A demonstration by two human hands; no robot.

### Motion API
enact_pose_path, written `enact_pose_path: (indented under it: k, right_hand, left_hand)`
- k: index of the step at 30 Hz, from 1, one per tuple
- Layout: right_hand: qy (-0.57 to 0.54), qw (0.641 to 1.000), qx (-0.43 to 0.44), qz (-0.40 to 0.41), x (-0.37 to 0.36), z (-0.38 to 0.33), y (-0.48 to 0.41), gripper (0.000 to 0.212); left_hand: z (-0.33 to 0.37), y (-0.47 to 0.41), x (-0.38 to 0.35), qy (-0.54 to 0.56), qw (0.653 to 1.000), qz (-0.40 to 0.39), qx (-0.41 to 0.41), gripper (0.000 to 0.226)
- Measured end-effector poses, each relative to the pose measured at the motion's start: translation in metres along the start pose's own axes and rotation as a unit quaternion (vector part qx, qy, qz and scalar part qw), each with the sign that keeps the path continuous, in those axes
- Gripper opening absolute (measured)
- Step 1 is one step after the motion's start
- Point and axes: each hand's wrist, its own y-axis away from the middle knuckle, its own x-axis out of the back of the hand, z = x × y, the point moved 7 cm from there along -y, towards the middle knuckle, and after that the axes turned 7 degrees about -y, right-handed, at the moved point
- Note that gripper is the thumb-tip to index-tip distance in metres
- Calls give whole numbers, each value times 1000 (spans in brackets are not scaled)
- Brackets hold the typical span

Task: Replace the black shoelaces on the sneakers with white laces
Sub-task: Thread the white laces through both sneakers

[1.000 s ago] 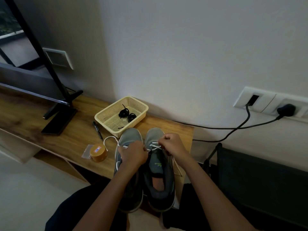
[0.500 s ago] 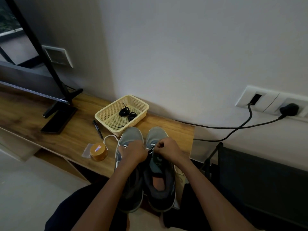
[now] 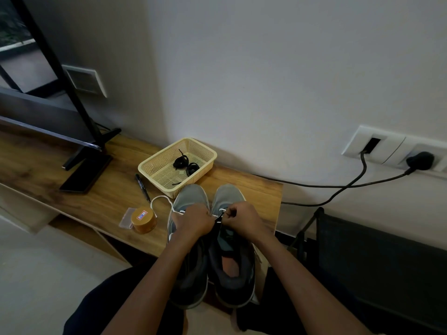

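Right now I see the white lace (image 3: 221, 210) pinched in the right grip (image 3: 243, 221) over the eyelets of the right sneaker (image 3: 228, 195). The left grip (image 3: 193, 222) is clenched round white lace too, and a slack loop runs out to its left over the table (image 3: 96, 204). The left sneaker (image 3: 191, 195) stands touching its partner at the table's near edge, toes pointing away. Just beyond the toes, a basket (image 3: 154, 183) holds the black laces (image 3: 182, 163). A pen (image 3: 142, 187) and a round tin (image 3: 144, 220) lie further left.

Grey sneakers (image 3: 191, 196) sit side by side under your fingers (image 3: 230, 212), which pinch the white lace (image 3: 160, 196); black laces (image 3: 181, 162) lie coiled beyond.
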Motion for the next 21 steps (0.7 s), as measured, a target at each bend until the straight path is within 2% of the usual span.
enact_pose_path:
  k: [4, 7, 11, 14, 16, 21]
  right_hand:
    - [24, 1000, 9, 12, -3, -1, 0, 22]
    - [29, 999, 12, 35, -3, -4, 4, 29]
    - [36, 998, 21, 39, -2, -4, 8, 31]
    - [35, 999, 19, 38, 0, -1, 8, 26]
    - [54, 997, 29, 48, 3, -1, 9, 9]
    - [110, 990, 53, 70, 10, -3, 12, 14]
  left_hand:
    - [1, 0, 1, -4, 1000, 14, -14, 40]
    - [0, -2, 0, 1, 999, 24, -21, 41]
    - [3, 0, 5, 2, 995, 34, -92, 20]
    - [8, 7, 13, -71, 982, 104, -142, 20]
    - [13, 13, 19, -116, 967, 162, -158, 14]
    - [13, 17, 19, -132, 959, 182, -172, 13]
